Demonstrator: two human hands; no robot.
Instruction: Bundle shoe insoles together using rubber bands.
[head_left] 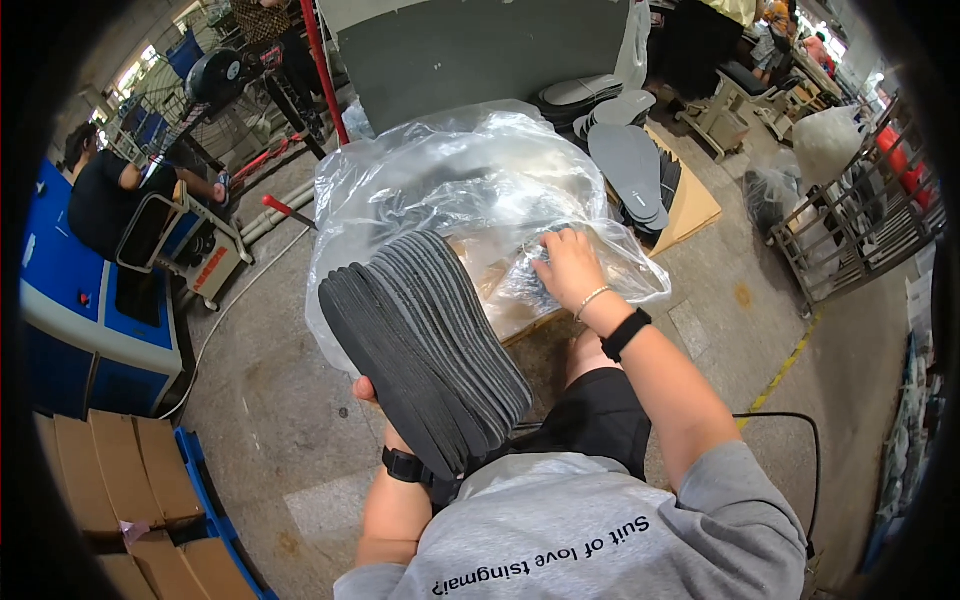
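A thick stack of dark grey shoe insoles [430, 330] lies tilted across my left forearm, in front of my body. My left hand [366, 388] is wrapped round it from below; only a thumb or fingertip shows at its left side, and the other fingers are hidden behind the stack. Beyond it spreads a large clear plastic bag [450, 150], crumpled, with dark shapes faintly visible under the film. My right hand [573, 268] is on the bag's near right part, its fingers curled into the plastic.
Grey insole stacks [628, 165] stand on a cardboard sheet [690, 205] at the right. A grey panel [490, 60] rises behind the bag. To the left are a fan [215, 75], a seated person [105, 200] and cardboard boxes [150, 470]. A metal rack [850, 225] stands far right.
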